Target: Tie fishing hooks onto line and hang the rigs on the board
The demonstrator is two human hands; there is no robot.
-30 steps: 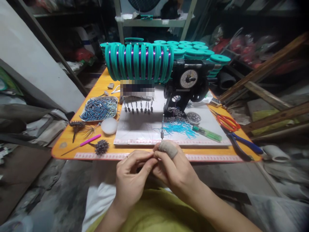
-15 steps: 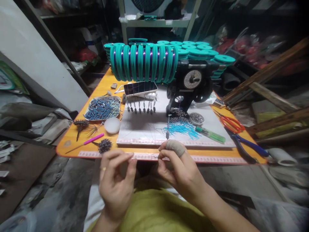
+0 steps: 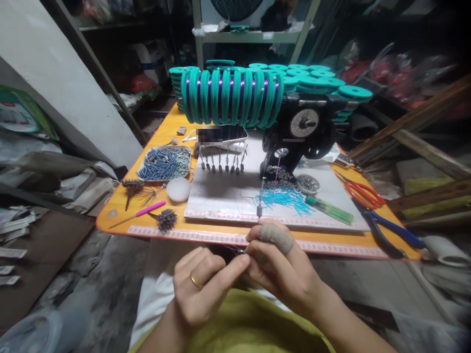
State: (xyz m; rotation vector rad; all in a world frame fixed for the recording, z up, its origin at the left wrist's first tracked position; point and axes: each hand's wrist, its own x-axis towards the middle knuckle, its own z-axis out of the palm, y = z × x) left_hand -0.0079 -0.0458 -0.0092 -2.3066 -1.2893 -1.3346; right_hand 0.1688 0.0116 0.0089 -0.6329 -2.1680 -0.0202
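Observation:
My right hand (image 3: 281, 257), a grey wrap round one finger, pinches a small metal piece (image 3: 241, 251) just off the table's front edge. Thin line runs beside that piece; its exact path is hard to follow. My left hand (image 3: 206, 282), wearing a ring, has its index finger stretched to the right fingertips. Its other fingers are curled, and what they hold is hidden. Just above my right hand, a grey weight (image 3: 259, 211) hangs below a thin dark stem. Further back, several similar weights (image 3: 226, 167) dangle in a row beneath turquoise spools (image 3: 231, 98) of purple line.
A black machine (image 3: 294, 127) stands on the white board (image 3: 213, 198). Blue strips (image 3: 283, 196), a dish of metal bits (image 3: 308, 184) and a green-handled tool (image 3: 333, 212) lie on it. Pliers (image 3: 390, 228) are at right; a tray of blue pieces (image 3: 165, 164) and a pink-handled needle (image 3: 147, 210) at left.
My left hand has moved right, from apart to touching my right fingertips, its index finger now extended. The small metal piece stays at my right fingers. The whole view has shifted slightly.

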